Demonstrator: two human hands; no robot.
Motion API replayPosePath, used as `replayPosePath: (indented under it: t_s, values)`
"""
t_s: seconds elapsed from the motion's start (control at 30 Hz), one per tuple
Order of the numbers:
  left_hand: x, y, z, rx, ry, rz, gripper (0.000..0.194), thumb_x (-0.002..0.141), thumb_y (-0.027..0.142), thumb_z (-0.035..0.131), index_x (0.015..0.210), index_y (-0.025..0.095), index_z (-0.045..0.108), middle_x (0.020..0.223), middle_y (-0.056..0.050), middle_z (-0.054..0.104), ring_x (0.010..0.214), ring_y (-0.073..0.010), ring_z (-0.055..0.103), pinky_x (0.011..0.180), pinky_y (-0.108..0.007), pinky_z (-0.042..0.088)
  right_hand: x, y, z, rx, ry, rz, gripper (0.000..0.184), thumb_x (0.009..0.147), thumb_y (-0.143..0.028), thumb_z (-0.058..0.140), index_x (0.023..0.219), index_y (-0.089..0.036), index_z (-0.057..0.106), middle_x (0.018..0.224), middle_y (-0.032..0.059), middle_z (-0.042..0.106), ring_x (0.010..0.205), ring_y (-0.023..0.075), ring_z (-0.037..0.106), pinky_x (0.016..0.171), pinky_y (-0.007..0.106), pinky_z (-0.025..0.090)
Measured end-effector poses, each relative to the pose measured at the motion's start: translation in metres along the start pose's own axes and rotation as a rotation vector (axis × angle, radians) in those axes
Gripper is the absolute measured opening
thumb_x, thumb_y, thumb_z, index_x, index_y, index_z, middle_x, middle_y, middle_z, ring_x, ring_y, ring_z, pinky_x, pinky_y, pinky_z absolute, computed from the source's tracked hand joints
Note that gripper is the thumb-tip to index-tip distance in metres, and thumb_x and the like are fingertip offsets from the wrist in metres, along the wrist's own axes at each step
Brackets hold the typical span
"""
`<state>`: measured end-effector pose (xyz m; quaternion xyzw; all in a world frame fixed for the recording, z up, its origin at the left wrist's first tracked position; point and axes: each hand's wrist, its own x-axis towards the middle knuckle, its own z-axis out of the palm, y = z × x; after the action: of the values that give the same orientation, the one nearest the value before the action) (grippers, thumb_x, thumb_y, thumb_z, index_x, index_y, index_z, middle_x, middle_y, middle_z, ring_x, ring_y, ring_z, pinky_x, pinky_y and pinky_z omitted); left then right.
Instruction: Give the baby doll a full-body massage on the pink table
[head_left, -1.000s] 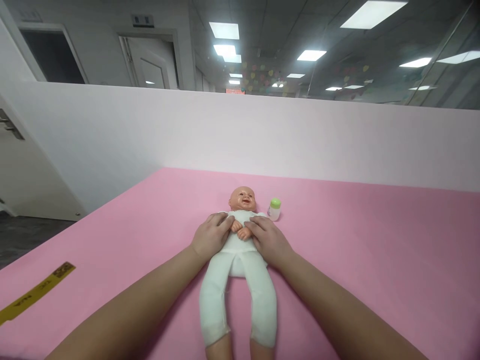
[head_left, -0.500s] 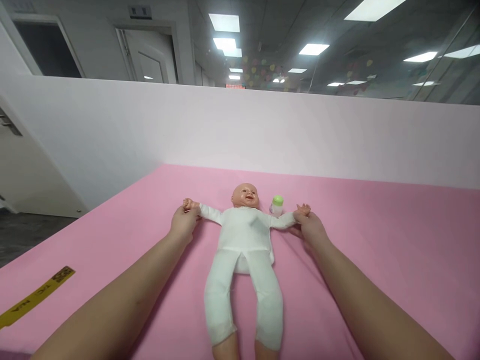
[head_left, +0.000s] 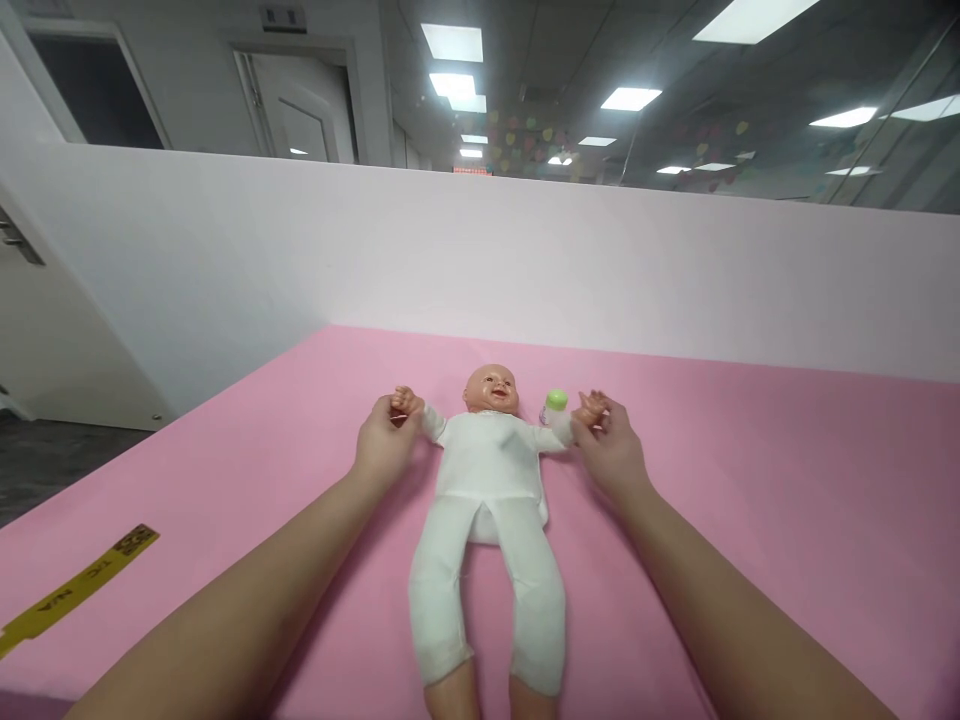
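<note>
A baby doll point(head_left: 491, 460) with a white cloth body lies on its back on the pink tabletop point(head_left: 750, 520), head away from me. My left hand point(head_left: 388, 437) is closed around the doll's wrist on the left side. On the other side, my right hand point(head_left: 613, 450) grips the doll's other wrist, whose small fingers show above my own. Both doll arms are bent and lifted a little. Close behind the right-hand doll arm stands a small baby bottle point(head_left: 555, 403) with a green cap, its lower part partly hidden.
A white wall panel point(head_left: 525, 265) rises along the far edge of the pink surface. A yellow label strip point(head_left: 82, 590) lies at the lower left. Beyond the left edge are a door point(head_left: 60, 340) and dark floor point(head_left: 45, 465).
Both my hands have moved inward with the doll's wrists. Its arms, stretched out sideways before, are now drawn closer to the body. The bottle and the doll's trunk stay put.
</note>
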<state>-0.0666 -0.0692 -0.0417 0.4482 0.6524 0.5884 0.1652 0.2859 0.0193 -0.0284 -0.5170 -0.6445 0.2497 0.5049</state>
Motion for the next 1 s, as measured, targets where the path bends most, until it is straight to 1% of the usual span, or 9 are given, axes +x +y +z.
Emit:
replayPosePath:
  t_s: [0.13, 0.23, 0.37, 0.57, 0.7, 0.77, 0.83, 0.9, 1.0]
  values:
    - [-0.026, 0.024, 0.013, 0.260, -0.137, 0.307, 0.026, 0.097, 0.041, 0.059, 0.118, 0.027, 0.066, 0.118, -0.005, 0.070, 0.109, -0.0230, 0.066, 0.094, -0.038, 0.052, -0.027, -0.033, 0.015, -0.148, -0.247, -0.331, 0.044, 0.093, -0.032, 0.066, 0.136, -0.031, 0.060, 0.129, 0.0031, 0.071, 0.106, 0.0236, 0.072, 0.093, 0.040, 0.060]
    - [-0.035, 0.027, 0.024, 0.448, -0.221, 0.486, 0.027, 0.097, 0.035, 0.059, 0.120, 0.027, 0.068, 0.120, -0.007, 0.069, 0.112, -0.0251, 0.064, 0.092, -0.038, 0.052, -0.039, -0.045, 0.027, -0.321, -0.386, -0.517, 0.033, 0.095, -0.021, 0.061, 0.126, -0.032, 0.067, 0.123, 0.0003, 0.074, 0.108, 0.0239, 0.070, 0.093, 0.041, 0.057]
    - [-0.034, 0.026, 0.031, 0.565, -0.299, 0.581, 0.030, 0.095, 0.025, 0.057, 0.123, 0.028, 0.070, 0.122, -0.007, 0.067, 0.110, -0.0227, 0.064, 0.089, -0.034, 0.053, -0.043, -0.042, 0.037, -0.387, -0.443, -0.688, 0.030, 0.095, -0.012, 0.057, 0.118, -0.027, 0.070, 0.126, 0.0036, 0.072, 0.117, 0.0240, 0.066, 0.099, 0.041, 0.054]
    - [-0.034, 0.027, 0.030, 0.724, -0.376, 0.666, 0.026, 0.094, 0.017, 0.054, 0.109, 0.027, 0.073, 0.110, -0.008, 0.067, 0.103, -0.0216, 0.066, 0.082, -0.033, 0.051, -0.046, -0.037, 0.043, -0.443, -0.435, -0.802, 0.031, 0.097, -0.015, 0.061, 0.124, -0.026, 0.070, 0.134, 0.0075, 0.068, 0.123, 0.0269, 0.063, 0.105, 0.045, 0.052]
    - [-0.036, 0.029, 0.027, 0.755, -0.399, 0.674, 0.022, 0.094, 0.019, 0.055, 0.104, 0.027, 0.072, 0.107, -0.007, 0.066, 0.098, -0.0219, 0.067, 0.080, -0.033, 0.050, -0.052, -0.040, 0.042, -0.432, -0.462, -0.799, 0.027, 0.097, -0.013, 0.058, 0.117, -0.025, 0.071, 0.127, 0.0074, 0.070, 0.119, 0.0262, 0.064, 0.103, 0.044, 0.054]
    - [-0.037, 0.030, 0.026, 0.717, -0.389, 0.646, 0.023, 0.092, 0.018, 0.056, 0.105, 0.027, 0.072, 0.107, -0.006, 0.067, 0.096, -0.0215, 0.067, 0.079, -0.033, 0.050, -0.055, -0.040, 0.040, -0.413, -0.449, -0.741, 0.028, 0.097, -0.011, 0.055, 0.115, -0.024, 0.071, 0.125, 0.0080, 0.071, 0.118, 0.0264, 0.065, 0.101, 0.045, 0.055]
    - [-0.037, 0.031, 0.024, 0.637, -0.358, 0.592, 0.025, 0.093, 0.022, 0.058, 0.112, 0.029, 0.072, 0.111, -0.006, 0.068, 0.093, -0.0209, 0.067, 0.077, -0.033, 0.050, -0.057, -0.039, 0.038, -0.360, -0.423, -0.638, 0.029, 0.096, -0.012, 0.055, 0.116, -0.025, 0.070, 0.122, 0.0072, 0.072, 0.116, 0.0263, 0.066, 0.099, 0.046, 0.056]
    - [-0.036, 0.031, 0.021, 0.512, -0.307, 0.517, 0.024, 0.094, 0.031, 0.060, 0.116, 0.029, 0.071, 0.114, -0.006, 0.069, 0.093, -0.0210, 0.068, 0.080, -0.033, 0.052, -0.055, -0.037, 0.034, -0.265, -0.409, -0.517, 0.030, 0.095, -0.017, 0.058, 0.121, -0.028, 0.069, 0.121, 0.0045, 0.073, 0.112, 0.0253, 0.067, 0.098, 0.047, 0.057]
    - [-0.026, 0.025, 0.016, 0.229, -0.212, 0.334, 0.027, 0.096, 0.042, 0.062, 0.116, 0.027, 0.071, 0.115, -0.006, 0.072, 0.099, -0.0220, 0.069, 0.089, -0.035, 0.054, -0.045, -0.029, 0.025, -0.016, -0.313, -0.293, 0.031, 0.095, -0.028, 0.064, 0.126, -0.029, 0.066, 0.128, 0.0039, 0.071, 0.114, 0.0240, 0.069, 0.100, 0.044, 0.059]
